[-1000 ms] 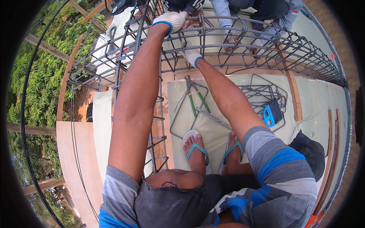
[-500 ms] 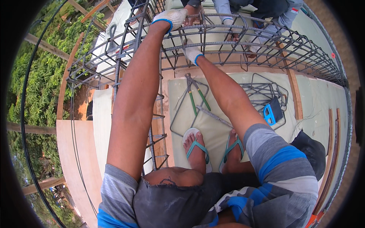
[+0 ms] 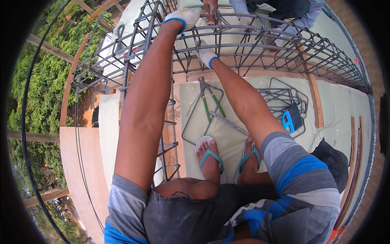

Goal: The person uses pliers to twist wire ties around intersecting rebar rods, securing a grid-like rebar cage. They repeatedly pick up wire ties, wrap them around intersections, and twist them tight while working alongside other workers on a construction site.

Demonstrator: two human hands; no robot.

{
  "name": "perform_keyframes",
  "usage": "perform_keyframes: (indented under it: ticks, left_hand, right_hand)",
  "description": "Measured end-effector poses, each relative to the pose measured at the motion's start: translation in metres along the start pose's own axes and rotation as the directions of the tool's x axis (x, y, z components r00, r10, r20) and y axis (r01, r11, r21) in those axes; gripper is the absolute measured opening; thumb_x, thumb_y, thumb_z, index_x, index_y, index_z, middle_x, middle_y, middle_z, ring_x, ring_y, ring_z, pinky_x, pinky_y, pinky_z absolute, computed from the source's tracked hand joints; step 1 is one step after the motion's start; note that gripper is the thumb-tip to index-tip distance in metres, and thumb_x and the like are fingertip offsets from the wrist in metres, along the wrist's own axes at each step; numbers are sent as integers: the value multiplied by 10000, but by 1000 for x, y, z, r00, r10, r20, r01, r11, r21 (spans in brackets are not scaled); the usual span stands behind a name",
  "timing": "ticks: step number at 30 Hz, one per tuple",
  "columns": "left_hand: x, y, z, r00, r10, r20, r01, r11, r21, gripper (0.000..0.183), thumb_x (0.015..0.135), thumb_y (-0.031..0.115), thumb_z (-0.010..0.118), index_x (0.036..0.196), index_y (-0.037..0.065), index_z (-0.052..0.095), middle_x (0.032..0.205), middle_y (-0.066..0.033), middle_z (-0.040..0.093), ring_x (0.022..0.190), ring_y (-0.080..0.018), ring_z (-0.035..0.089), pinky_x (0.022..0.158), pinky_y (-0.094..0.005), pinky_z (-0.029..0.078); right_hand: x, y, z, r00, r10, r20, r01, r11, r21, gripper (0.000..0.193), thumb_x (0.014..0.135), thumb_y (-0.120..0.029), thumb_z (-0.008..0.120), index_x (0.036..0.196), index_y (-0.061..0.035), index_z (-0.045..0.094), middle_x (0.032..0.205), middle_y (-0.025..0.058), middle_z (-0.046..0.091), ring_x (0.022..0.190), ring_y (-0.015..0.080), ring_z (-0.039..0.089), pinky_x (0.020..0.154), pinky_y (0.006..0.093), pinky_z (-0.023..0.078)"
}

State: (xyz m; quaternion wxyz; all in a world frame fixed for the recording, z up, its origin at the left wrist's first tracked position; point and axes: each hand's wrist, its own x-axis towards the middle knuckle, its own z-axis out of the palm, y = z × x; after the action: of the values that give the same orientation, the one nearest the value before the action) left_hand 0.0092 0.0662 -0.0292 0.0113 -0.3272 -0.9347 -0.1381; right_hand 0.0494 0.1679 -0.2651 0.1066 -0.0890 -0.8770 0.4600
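A long cage of steel reinforcing bars [image 3: 280, 61] runs across the far side of the view. My left hand [image 3: 185, 18], in a white knit glove with a blue cuff, is closed on its upper bar; the fingertips are partly hidden. Lower and to the right, my right hand [image 3: 206, 54], gloved the same way, is wrapped round a lower bar. Close beyond my left hand, a co-worker's bare hand [image 3: 210, 9] touches the cage. Between my forearms, green-handled pincers [image 3: 204, 91] lie on the pale sheet, near my sandalled feet.
Bent steel stirrups [image 3: 280, 95] lie stacked on the right beside a blue-handled tool [image 3: 288, 121]. A short ribbed bar [image 3: 229, 123] rests before my feet. Another cage [image 3: 161, 150] runs along my left. Beyond the plywood [image 3: 83, 162], an edge drops toward trees. A co-worker [image 3: 290, 16] crouches opposite.
The cage and both my hands have shifted only slightly, my grip staying the same. The co-worker's hands have moved a little upward in the view. The pincers and stirrups lie as before.
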Motion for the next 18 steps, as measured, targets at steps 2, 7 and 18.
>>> perform_keyframes:
  ticks: [2, 7, 18]
  left_hand:
    - [-4, -1, 0, 1000, 2, 0, -2, 1000, -3, 809, 997, 635, 260, 1298, -11, 642, 1190, -296, 691, 1178, -444, 639, 1059, -468, 438]
    - [7, 0, 1, 998, -39, 44, 36, 998, 57, 571, 994, 564, 346, 1405, 262, 603, 1411, -148, 631, 1297, -394, 586, 1097, -454, 451]
    - [31, -23, 25, 1000, 9, -29, -9, 1000, -8, 658, 987, 601, 352, 1399, 159, 612, 1411, -237, 607, 1309, -431, 571, 1113, -466, 424]
  right_hand:
    - [-6, -9, -3, 1000, 19, 21, -20, 1000, 11, 317, 982, -258, 576, 1203, -30, 568, 1067, 258, 694, 1013, 438, 676, 859, 504, 533]
    - [-11, -15, -13, 1000, 25, 3, -25, 999, -20, 295, 989, -237, 563, 1210, -41, 561, 1068, 255, 694, 1028, 427, 677, 871, 496, 530]
    - [-12, -24, -18, 999, 32, 18, -31, 999, -28, 406, 956, -316, 621, 1231, -25, 552, 1104, 280, 683, 1048, 463, 660, 881, 510, 527]
